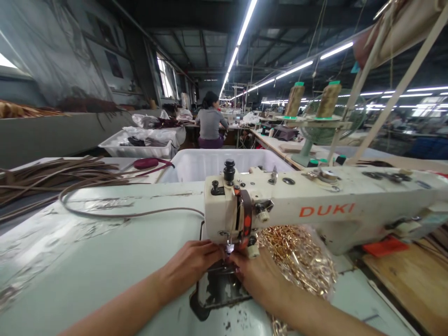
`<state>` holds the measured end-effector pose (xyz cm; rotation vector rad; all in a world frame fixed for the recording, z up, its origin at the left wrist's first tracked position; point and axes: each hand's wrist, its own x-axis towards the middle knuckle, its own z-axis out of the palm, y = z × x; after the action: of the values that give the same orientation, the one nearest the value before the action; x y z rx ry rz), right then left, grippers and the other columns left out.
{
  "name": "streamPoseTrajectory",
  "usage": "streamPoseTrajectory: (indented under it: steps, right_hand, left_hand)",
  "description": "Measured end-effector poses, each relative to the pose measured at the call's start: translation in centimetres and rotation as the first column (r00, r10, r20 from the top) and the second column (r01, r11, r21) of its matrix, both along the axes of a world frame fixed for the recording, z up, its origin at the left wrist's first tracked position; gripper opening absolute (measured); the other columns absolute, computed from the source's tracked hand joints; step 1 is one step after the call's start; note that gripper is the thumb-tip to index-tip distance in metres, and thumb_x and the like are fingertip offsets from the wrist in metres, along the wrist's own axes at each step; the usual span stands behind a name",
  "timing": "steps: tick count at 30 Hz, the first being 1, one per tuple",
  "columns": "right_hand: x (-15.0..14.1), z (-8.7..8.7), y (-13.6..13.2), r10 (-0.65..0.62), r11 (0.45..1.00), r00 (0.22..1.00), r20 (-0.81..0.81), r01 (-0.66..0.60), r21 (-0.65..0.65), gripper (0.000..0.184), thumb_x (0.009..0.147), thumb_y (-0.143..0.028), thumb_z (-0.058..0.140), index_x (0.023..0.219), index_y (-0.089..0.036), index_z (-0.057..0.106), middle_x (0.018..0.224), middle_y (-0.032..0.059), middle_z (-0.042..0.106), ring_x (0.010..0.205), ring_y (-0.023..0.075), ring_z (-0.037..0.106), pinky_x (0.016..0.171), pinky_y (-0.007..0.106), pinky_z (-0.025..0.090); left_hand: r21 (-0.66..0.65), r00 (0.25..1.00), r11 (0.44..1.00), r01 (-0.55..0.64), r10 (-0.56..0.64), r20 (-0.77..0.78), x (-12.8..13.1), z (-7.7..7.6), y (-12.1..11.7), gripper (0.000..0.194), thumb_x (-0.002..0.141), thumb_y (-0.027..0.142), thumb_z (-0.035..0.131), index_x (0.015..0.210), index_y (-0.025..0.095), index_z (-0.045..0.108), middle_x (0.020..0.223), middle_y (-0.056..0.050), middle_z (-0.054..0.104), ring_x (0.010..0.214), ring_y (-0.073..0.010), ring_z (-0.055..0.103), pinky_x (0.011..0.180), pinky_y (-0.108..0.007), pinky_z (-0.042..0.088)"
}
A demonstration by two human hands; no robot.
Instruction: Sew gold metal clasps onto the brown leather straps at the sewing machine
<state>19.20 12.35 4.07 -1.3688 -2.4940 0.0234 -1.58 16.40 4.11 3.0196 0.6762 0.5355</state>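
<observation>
Both hands, left hand (191,263) and right hand (257,280), pinching something unclear under the sewing machine (315,210) needle; grip closed, next needs steady feed.

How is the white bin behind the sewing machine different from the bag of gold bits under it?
The bin is white, stiff and boxy; the bag is clear, soft and lumpy. The bin stands behind the machine, away from the hands; the bag lies under the machine's arm, right beside the right hand. The bag is stuffed with shiny gold metal pieces; what the bin holds cannot be seen. Both are containers.
</observation>
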Motion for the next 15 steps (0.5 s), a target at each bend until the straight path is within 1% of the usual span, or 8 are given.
streamPoseTrajectory:
  steps: [3, 5, 8, 10, 12, 15]
  right_hand:
    - [0.2, -0.3, -0.3, -0.047, 0.999, 0.998, 0.045, 0.046, 0.021, 0.028, 0.084, -0.009, 0.051, 0.106, -0.022, 0.063, 0.101, 0.0089, 0.067, 0.078, 0.0211, 0.062, 0.067, 0.030, 0.045]
    - [0.3, -0.1, -0.6, -0.033, 0.999, 0.995, 0.092, 0.031, 0.030, 0.026, 0.083, -0.006, 0.050, 0.101, -0.021, 0.063, 0.095, 0.0083, 0.069, 0.074, 0.0212, 0.062, 0.062, 0.030, 0.044]
    - [0.3, -0.1, -0.9, 0.022, 0.999, 0.992, 0.121, -0.027, 0.045, 0.019, 0.084, -0.007, 0.051, 0.094, -0.020, 0.061, 0.085, 0.0062, 0.069, 0.067, 0.0216, 0.062, 0.055, 0.031, 0.041]
    - [0.1, -0.5, -1.0, 0.055, 0.996, 0.991, 0.120, -0.063, 0.062, 0.015, 0.084, -0.008, 0.051, 0.091, -0.018, 0.060, 0.081, 0.0067, 0.068, 0.063, 0.0215, 0.060, 0.050, 0.031, 0.038]
    - [0.0, -1.0, -1.0, 0.065, 0.994, 0.990, 0.126, -0.076, 0.080, 0.015, 0.083, -0.008, 0.050, 0.091, -0.016, 0.060, 0.076, 0.0084, 0.067, 0.059, 0.0210, 0.058, 0.048, 0.031, 0.035]
    - [-0.2, -1.6, -1.0, 0.075, 0.994, 0.988, 0.132, -0.085, 0.074, 0.013, 0.082, -0.007, 0.051, 0.091, -0.013, 0.059, 0.072, 0.0106, 0.065, 0.058, 0.0191, 0.057, 0.048, 0.031, 0.034]
  left_hand:
    - [0.133, 0.997, 0.991, -0.017, 0.006, 0.081, 0.3, -0.1, -0.3, 0.026, 0.099, 0.023, 0.033, 0.103, 0.019, 0.059, 0.093, -0.005, 0.068, 0.087, -0.0210, 0.064, 0.078, -0.034, 0.053]
    - [0.186, 0.996, 0.982, -0.033, 0.016, 0.092, 0.4, -0.1, -0.8, 0.029, 0.099, 0.023, 0.031, 0.101, 0.017, 0.059, 0.091, -0.007, 0.069, 0.083, -0.0213, 0.064, 0.073, -0.033, 0.054]
    - [0.134, 0.998, 0.991, -0.020, 0.013, 0.054, 0.4, 0.4, -1.3, 0.031, 0.100, 0.019, 0.027, 0.107, 0.016, 0.057, 0.097, -0.008, 0.068, 0.086, -0.0179, 0.065, 0.073, -0.026, 0.054]
    - [0.121, 0.998, 0.993, -0.014, 0.007, 0.059, 0.1, 0.6, -1.2, 0.031, 0.100, 0.018, 0.027, 0.111, 0.018, 0.056, 0.099, -0.007, 0.068, 0.086, -0.0152, 0.065, 0.075, -0.022, 0.053]
    - [0.135, 0.997, 0.991, -0.024, 0.014, 0.075, -0.2, 0.4, -0.9, 0.030, 0.099, 0.018, 0.030, 0.112, 0.020, 0.057, 0.097, -0.005, 0.068, 0.081, -0.0136, 0.066, 0.073, -0.021, 0.054]
    - [0.129, 0.995, 0.991, -0.044, 0.033, 0.091, -0.8, -0.3, -0.6, 0.029, 0.098, 0.021, 0.035, 0.113, 0.025, 0.060, 0.093, -0.001, 0.069, 0.077, -0.0120, 0.067, 0.073, -0.019, 0.055]
